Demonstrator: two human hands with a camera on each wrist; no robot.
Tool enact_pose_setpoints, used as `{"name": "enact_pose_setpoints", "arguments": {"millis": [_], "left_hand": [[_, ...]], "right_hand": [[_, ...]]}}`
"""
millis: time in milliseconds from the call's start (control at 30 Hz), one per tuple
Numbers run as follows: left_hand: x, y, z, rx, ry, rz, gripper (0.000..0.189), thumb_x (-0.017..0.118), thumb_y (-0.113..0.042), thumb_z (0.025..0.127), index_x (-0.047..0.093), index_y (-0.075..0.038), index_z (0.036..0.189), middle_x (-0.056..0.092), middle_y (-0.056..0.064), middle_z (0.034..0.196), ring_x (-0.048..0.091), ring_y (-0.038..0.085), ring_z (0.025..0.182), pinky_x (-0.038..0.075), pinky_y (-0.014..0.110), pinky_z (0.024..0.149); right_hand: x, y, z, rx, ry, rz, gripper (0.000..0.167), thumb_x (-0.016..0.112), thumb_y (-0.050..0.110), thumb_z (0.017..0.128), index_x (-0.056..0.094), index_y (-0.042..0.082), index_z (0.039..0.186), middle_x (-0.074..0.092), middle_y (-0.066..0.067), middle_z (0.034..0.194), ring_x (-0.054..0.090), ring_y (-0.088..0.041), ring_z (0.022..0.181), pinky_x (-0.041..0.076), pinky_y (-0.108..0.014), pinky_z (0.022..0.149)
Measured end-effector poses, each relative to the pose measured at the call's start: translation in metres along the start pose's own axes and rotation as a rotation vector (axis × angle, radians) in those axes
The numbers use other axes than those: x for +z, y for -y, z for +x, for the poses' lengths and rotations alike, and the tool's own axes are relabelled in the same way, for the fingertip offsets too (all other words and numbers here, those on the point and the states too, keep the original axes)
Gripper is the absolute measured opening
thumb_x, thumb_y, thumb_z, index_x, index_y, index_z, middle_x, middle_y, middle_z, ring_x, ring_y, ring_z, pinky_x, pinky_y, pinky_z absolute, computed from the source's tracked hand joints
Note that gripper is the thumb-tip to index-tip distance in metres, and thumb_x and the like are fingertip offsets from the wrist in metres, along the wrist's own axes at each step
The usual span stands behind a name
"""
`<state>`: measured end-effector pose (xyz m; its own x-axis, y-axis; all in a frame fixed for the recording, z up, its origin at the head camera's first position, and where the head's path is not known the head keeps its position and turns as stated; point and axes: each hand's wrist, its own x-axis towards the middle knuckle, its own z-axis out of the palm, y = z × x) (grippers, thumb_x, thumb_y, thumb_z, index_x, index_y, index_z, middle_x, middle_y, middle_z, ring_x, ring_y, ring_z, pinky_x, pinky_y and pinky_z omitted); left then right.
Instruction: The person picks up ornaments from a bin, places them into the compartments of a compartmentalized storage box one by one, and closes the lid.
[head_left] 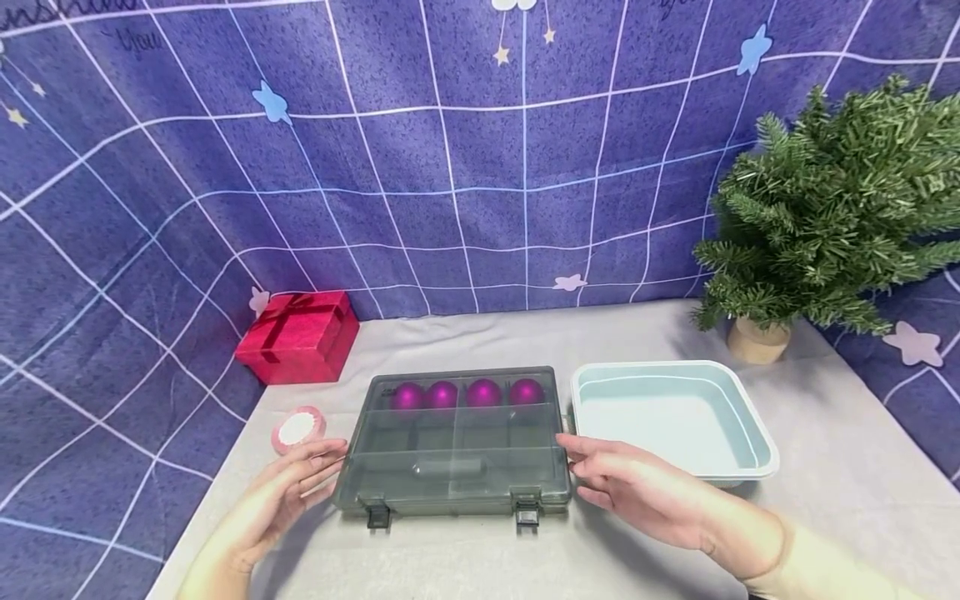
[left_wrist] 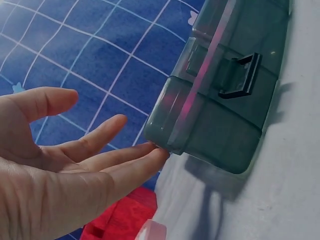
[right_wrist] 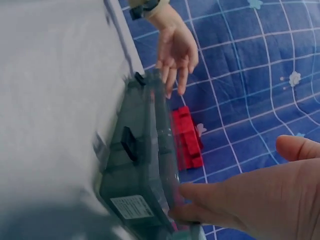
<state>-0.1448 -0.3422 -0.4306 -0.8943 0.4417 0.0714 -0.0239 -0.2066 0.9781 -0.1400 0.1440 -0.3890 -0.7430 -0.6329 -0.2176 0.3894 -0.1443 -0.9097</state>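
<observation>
A translucent grey-green plastic case (head_left: 431, 439) lies flat with its lid down. Through the lid show several round purple balls (head_left: 483, 393) along the back row and a pale tube-like shape near the front. Two dark latches (head_left: 527, 512) stick out from its front side. My left hand (head_left: 288, 492) is at the left side, its extended fingertips right at the lid's edge in the left wrist view. On the opposite side, my right hand (head_left: 641, 492) has its fingers against the lid's right edge, thumb apart in the right wrist view.
A light blue tray (head_left: 763, 450) stands right of the case, close behind the right hand. Left of the case are a pink round object with a white top (head_left: 298, 428) and a red gift box (head_left: 296, 337). A small artificial fir tree (head_left: 817, 208) stands at the back right.
</observation>
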Motion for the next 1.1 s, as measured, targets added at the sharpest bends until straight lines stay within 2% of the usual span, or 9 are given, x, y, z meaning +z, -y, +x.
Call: {"name": "enact_pose_setpoints", "arguments": {"millis": [167, 300, 400, 467, 567, 667, 767, 933, 1100], "left_hand": [[0.011, 0.003, 0.005, -0.013, -0.148, 0.161, 0.038, 0.036, -0.004, 0.108, 0.049, 0.013, 0.14, 0.062, 0.01, 0.138, 0.058, 0.017, 0.127, 0.05, 0.033, 0.097], [0.04, 0.0, 0.015, -0.026, -0.37, 0.634, 0.039, 0.054, -0.011, 0.104, 0.055, 0.01, 0.136, 0.056, 0.023, 0.14, 0.054, 0.031, 0.129, 0.047, 0.047, 0.101], [0.065, 0.001, 0.031, 0.103, -0.407, 0.98, 0.037, 0.068, -0.01, 0.094, 0.065, -0.001, 0.13, 0.055, 0.025, 0.141, 0.051, 0.041, 0.131, 0.041, 0.058, 0.103], [0.081, 0.004, 0.045, 0.248, -0.33, 1.113, 0.04, 0.074, -0.009, 0.088, 0.067, -0.006, 0.127, 0.056, 0.021, 0.142, 0.051, 0.04, 0.132, 0.04, 0.057, 0.104], [0.106, 0.012, 0.067, 0.415, -0.098, 1.213, 0.044, 0.077, -0.012, 0.086, 0.067, -0.013, 0.129, 0.057, 0.008, 0.144, 0.052, 0.03, 0.132, 0.041, 0.048, 0.106], [0.128, 0.023, 0.084, 0.48, 0.121, 1.301, 0.05, 0.079, -0.022, 0.086, 0.064, -0.016, 0.134, 0.051, 0.002, 0.15, 0.047, 0.029, 0.138, 0.039, 0.049, 0.109], [0.141, 0.035, 0.095, 0.482, 0.258, 1.413, 0.06, 0.08, -0.031, 0.086, 0.059, -0.019, 0.141, 0.046, 0.004, 0.155, 0.039, 0.034, 0.143, 0.034, 0.059, 0.11], [0.144, 0.052, 0.104, 0.463, 0.367, 1.609, 0.085, 0.083, -0.041, 0.083, 0.042, -0.027, 0.156, 0.036, 0.005, 0.162, 0.03, 0.036, 0.147, 0.03, 0.07, 0.107], [0.144, 0.058, 0.107, 0.491, 0.382, 1.66, 0.092, 0.083, -0.04, 0.082, 0.036, -0.03, 0.159, 0.034, 0.007, 0.162, 0.03, 0.038, 0.147, 0.032, 0.072, 0.104]], "right_hand": [[0.002, -0.005, 0.001, 0.005, -0.011, -0.028, 0.075, 0.054, 0.014, 0.099, 0.014, -0.008, 0.159, 0.0, -0.019, 0.169, 0.007, -0.031, 0.15, 0.012, -0.051, 0.121], [0.002, -0.008, 0.0, 0.004, -0.014, -0.042, 0.076, 0.053, 0.015, 0.1, 0.012, -0.004, 0.161, 0.0, -0.021, 0.168, 0.001, -0.034, 0.152, 0.013, -0.051, 0.121], [0.002, -0.009, -0.001, 0.001, -0.028, -0.046, 0.074, 0.053, 0.014, 0.1, 0.015, -0.001, 0.162, 0.001, -0.022, 0.168, 0.0, -0.036, 0.152, 0.015, -0.051, 0.12], [0.002, -0.011, -0.002, -0.001, -0.04, -0.045, 0.074, 0.053, 0.014, 0.1, 0.016, 0.0, 0.162, 0.003, -0.021, 0.168, 0.003, -0.035, 0.151, 0.018, -0.049, 0.12], [0.001, -0.012, -0.002, -0.006, -0.062, -0.044, 0.073, 0.054, 0.013, 0.099, 0.018, 0.0, 0.162, 0.009, -0.021, 0.166, 0.014, -0.031, 0.147, 0.024, -0.044, 0.117], [0.001, -0.013, -0.002, -0.01, -0.075, -0.043, 0.072, 0.054, 0.014, 0.099, 0.02, -0.002, 0.16, 0.015, -0.021, 0.164, 0.024, -0.027, 0.143, 0.029, -0.039, 0.114], [0.003, -0.013, -0.001, -0.008, -0.064, -0.039, 0.071, 0.054, 0.014, 0.099, 0.021, -0.003, 0.16, 0.014, -0.023, 0.164, 0.022, -0.028, 0.145, 0.03, -0.038, 0.113], [0.005, -0.014, 0.001, -0.009, -0.042, -0.065, 0.069, 0.052, 0.014, 0.099, 0.022, -0.003, 0.159, 0.02, -0.024, 0.161, 0.015, -0.031, 0.147, 0.025, -0.039, 0.113], [0.007, -0.015, 0.0, -0.011, -0.047, -0.11, 0.068, 0.052, 0.013, 0.097, 0.025, -0.003, 0.158, 0.039, -0.017, 0.138, 0.017, -0.033, 0.142, 0.012, -0.049, 0.117]]}}
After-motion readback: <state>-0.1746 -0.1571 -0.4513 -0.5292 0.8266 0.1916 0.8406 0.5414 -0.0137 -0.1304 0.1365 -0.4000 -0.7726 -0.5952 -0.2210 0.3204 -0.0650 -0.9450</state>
